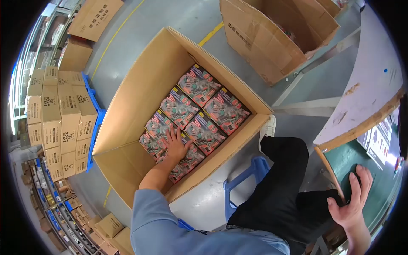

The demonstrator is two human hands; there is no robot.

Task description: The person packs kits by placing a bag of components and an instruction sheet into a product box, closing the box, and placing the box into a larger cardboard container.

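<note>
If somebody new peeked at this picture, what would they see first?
Probably the big open cardboard box in the middle, with colourful packages inside and the person's left hand laid on them. Next, their eye might jump to the brown cartons stacked on a bright blue pallet at the left. The right hand, fingers spread, could stand out too, by the green tabletop at the right.

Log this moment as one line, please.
left hand: open, on printed boxes | carton: flaps up or walls tall, top open | right hand: open, at green table edge
</note>
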